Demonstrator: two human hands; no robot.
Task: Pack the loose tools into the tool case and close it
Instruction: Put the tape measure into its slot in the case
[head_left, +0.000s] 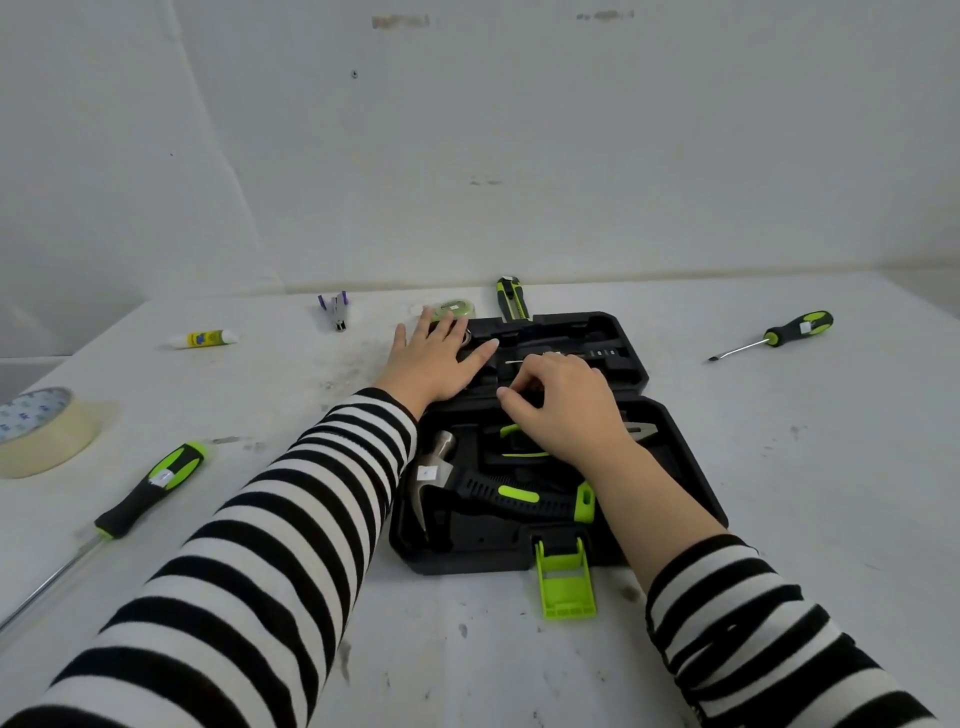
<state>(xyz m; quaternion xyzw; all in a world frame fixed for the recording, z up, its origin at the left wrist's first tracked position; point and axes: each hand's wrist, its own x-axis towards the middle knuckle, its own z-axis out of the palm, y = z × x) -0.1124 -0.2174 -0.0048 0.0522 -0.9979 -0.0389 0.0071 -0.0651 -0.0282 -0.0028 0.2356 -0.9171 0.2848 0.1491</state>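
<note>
The black tool case (691, 467) lies open on the white table, its lid (618, 332) flat behind it. A hammer (498, 493) lies in the base. Green-handled pliers (511, 431) lie there too, mostly under my right hand (566, 410). That hand's fingers are curled near the hinge; what they pinch is hidden. My left hand (436, 358) rests flat on the lid's left edge, fingertips at a green tape measure (454, 310). A utility knife (511, 301), a small screwdriver (779, 335) and a large screwdriver (150, 488) lie loose outside the case.
A roll of tape (41, 431) sits at the left edge. A glue stick (202, 339) and a purple stapler (337, 309) lie at the back left. The case's green latch (566, 582) hangs open toward me. A wall stands just behind the table.
</note>
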